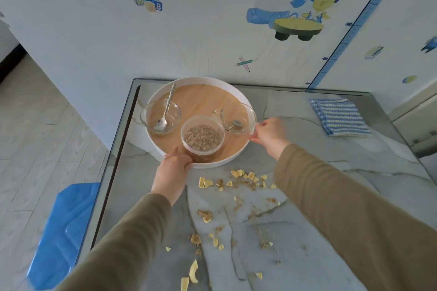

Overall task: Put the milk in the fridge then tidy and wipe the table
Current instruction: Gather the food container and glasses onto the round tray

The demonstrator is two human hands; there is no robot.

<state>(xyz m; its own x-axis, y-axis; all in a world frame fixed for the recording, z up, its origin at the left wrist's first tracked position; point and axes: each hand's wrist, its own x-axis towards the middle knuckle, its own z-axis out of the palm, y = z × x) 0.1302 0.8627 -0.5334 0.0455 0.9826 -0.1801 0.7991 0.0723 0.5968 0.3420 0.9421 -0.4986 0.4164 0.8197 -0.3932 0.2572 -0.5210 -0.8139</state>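
Observation:
A round white tray with a wooden floor [208,99] sits at the far left of the grey marble table [354,172]. On it stand a glass bowl with a spoon [160,116], a clear tub of cereal [202,138] and a glass cup [236,118]. My left hand [173,168] grips the tray's near rim. At the tray's right rim, my right hand [268,133] holds the edge. Yellow crumbs and brown bits [236,182] lie scattered on the table in front of the tray. No milk is in view.
A blue-and-white striped cloth [339,117] lies at the table's far right. A blue stool [63,231] stands by the table's left edge. The wall with stickers [295,0] runs right behind the table.

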